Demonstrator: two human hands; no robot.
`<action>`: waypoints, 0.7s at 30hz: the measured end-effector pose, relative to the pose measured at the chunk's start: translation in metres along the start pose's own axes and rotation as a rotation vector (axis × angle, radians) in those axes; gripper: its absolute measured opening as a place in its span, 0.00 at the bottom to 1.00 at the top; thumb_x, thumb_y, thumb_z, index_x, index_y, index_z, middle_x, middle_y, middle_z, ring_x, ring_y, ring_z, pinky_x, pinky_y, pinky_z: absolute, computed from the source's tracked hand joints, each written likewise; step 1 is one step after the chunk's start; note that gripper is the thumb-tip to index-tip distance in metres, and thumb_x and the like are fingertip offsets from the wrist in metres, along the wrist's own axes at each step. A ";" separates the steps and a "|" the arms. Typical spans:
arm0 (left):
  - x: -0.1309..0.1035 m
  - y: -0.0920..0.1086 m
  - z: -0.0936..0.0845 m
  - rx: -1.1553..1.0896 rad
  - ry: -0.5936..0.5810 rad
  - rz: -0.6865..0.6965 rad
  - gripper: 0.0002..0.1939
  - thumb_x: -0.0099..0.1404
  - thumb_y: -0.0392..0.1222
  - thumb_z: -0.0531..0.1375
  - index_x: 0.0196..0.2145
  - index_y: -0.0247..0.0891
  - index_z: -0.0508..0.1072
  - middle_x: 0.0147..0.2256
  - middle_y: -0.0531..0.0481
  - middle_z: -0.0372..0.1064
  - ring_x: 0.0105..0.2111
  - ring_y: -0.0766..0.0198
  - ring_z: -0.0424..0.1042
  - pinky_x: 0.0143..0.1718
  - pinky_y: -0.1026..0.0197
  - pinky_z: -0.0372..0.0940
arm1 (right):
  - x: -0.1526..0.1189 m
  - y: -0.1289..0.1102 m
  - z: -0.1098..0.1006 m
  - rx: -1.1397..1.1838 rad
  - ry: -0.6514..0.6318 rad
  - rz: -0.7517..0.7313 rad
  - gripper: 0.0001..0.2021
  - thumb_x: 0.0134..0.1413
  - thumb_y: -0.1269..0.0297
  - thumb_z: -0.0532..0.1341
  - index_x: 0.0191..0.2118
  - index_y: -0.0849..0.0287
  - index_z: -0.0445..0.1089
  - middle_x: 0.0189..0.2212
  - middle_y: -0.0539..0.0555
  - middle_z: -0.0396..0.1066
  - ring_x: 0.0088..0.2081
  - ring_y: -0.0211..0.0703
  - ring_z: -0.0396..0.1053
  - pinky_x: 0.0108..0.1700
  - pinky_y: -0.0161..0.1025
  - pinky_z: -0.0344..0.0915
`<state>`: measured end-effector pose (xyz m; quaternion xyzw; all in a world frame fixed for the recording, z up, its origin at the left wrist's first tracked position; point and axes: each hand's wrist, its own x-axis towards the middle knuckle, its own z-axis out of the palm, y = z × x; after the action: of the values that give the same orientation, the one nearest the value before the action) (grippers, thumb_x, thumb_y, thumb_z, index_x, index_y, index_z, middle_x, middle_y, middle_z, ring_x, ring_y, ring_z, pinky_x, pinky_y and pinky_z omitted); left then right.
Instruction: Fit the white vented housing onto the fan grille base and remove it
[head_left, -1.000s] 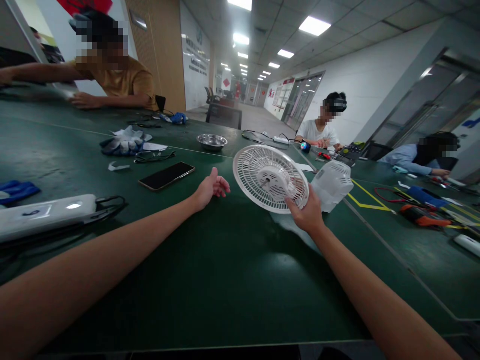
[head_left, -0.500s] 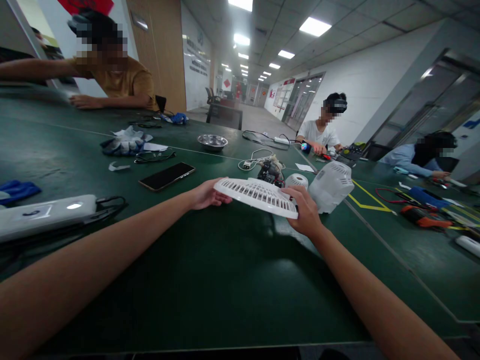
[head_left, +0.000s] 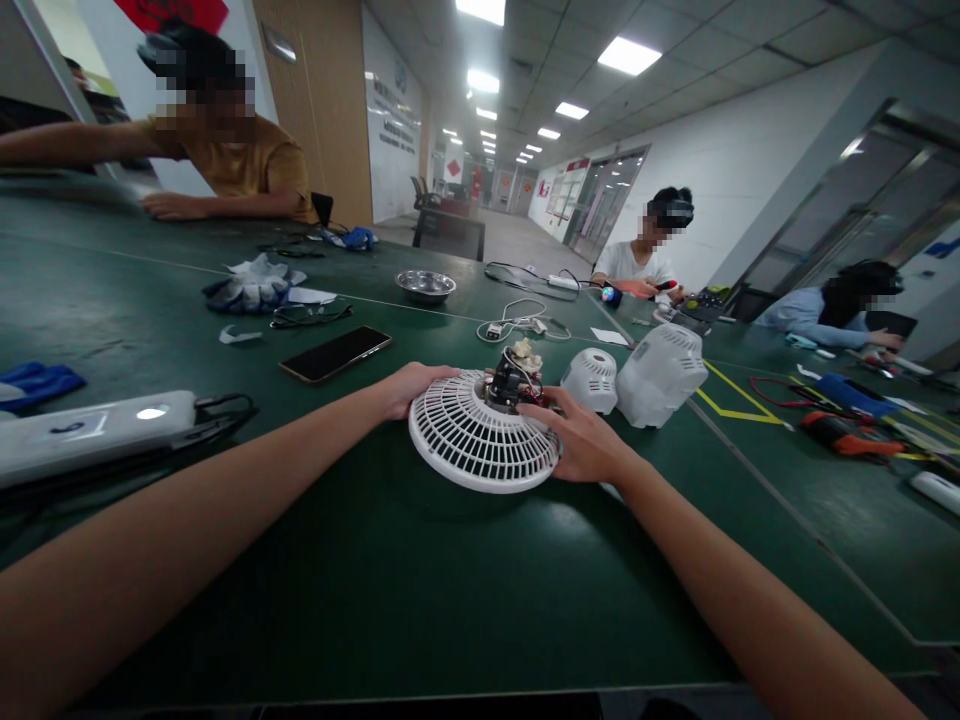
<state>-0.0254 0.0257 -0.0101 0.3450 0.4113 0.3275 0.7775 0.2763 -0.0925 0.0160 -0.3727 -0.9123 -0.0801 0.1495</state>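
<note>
Your left hand and right hand grip the white fan grille, motor up, on the green worktop.

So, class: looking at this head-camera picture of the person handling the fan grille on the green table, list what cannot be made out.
- Head view: the far rim of the fan grille is hidden by the left hand and the motor.
- The right hand covers the grille's right edge; its fingers' grip underneath is hidden.
- The motor's wiring is too small to trace.
- The white device is cut off by the left edge.
- Faces are blurred.
</note>
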 end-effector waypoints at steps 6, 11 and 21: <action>-0.002 0.001 0.002 -0.008 0.022 0.007 0.07 0.67 0.31 0.63 0.43 0.24 0.78 0.34 0.36 0.79 0.29 0.56 0.81 0.32 0.57 0.79 | 0.001 -0.009 -0.016 0.065 -0.086 0.073 0.44 0.49 0.56 0.71 0.70 0.49 0.55 0.64 0.66 0.58 0.58 0.64 0.69 0.55 0.60 0.71; -0.003 0.001 0.002 -0.011 -0.001 0.002 0.09 0.68 0.32 0.63 0.45 0.25 0.78 0.37 0.34 0.80 0.33 0.55 0.81 0.35 0.56 0.79 | -0.003 -0.008 -0.024 0.125 -0.117 0.127 0.46 0.45 0.64 0.72 0.70 0.44 0.55 0.65 0.61 0.60 0.59 0.62 0.68 0.58 0.61 0.70; -0.009 -0.001 0.009 0.101 0.024 0.108 0.08 0.70 0.34 0.62 0.42 0.25 0.78 0.38 0.36 0.79 0.32 0.59 0.80 0.35 0.57 0.77 | -0.008 0.015 -0.028 0.137 0.163 0.162 0.13 0.58 0.60 0.66 0.49 0.53 0.75 0.51 0.58 0.72 0.52 0.53 0.73 0.57 0.56 0.69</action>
<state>-0.0215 0.0158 -0.0039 0.4016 0.4172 0.3517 0.7355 0.2985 -0.0943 0.0398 -0.4264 -0.8673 -0.0355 0.2544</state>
